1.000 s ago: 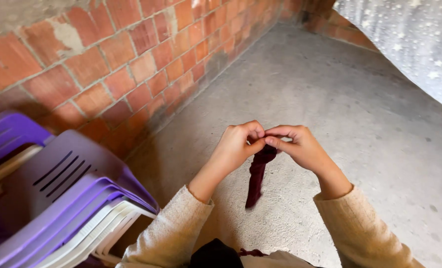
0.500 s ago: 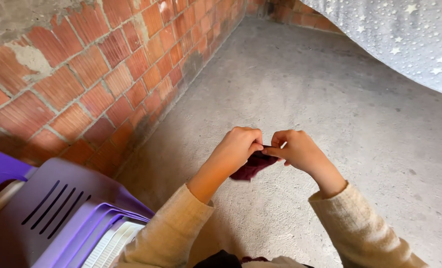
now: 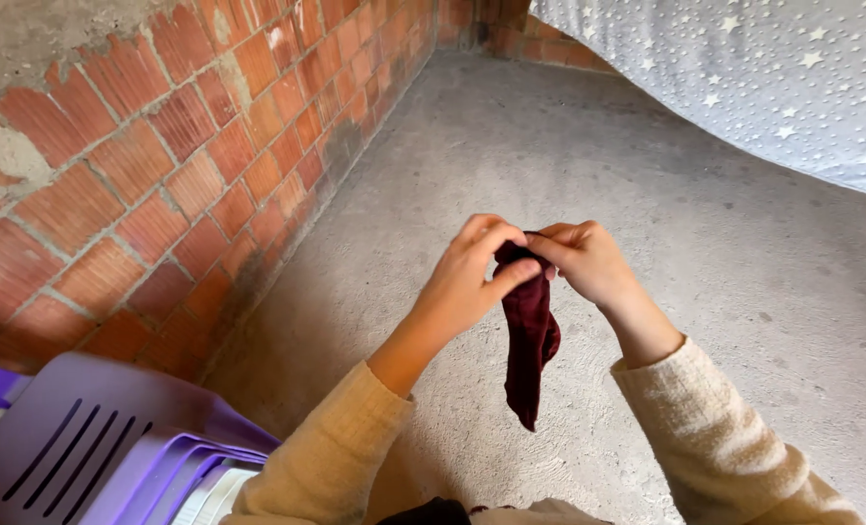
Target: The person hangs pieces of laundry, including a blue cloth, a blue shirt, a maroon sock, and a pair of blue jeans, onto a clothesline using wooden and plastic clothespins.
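Note:
A dark maroon sock [image 3: 530, 340] hangs down from between my two hands, its toe pointing at the concrete floor. My left hand [image 3: 472, 277] pinches its upper edge with thumb and fingers. My right hand [image 3: 583, 261] grips the same edge from the other side, fingers closed on the fabric. Both hands meet at the sock's opening. Cream knitted sleeves cover both forearms.
A stack of purple and white plastic chairs [image 3: 112, 457] stands at the lower left against a red brick wall [image 3: 160, 165]. A grey cloth with white stars [image 3: 744, 78] hangs at the upper right. Bare concrete floor [image 3: 744, 292] spreads under the hands.
The sock hung down, was bunched up between the hands half a second ago, and now hangs long again. The hands have risen slightly, and the view has shifted right, away from the chairs.

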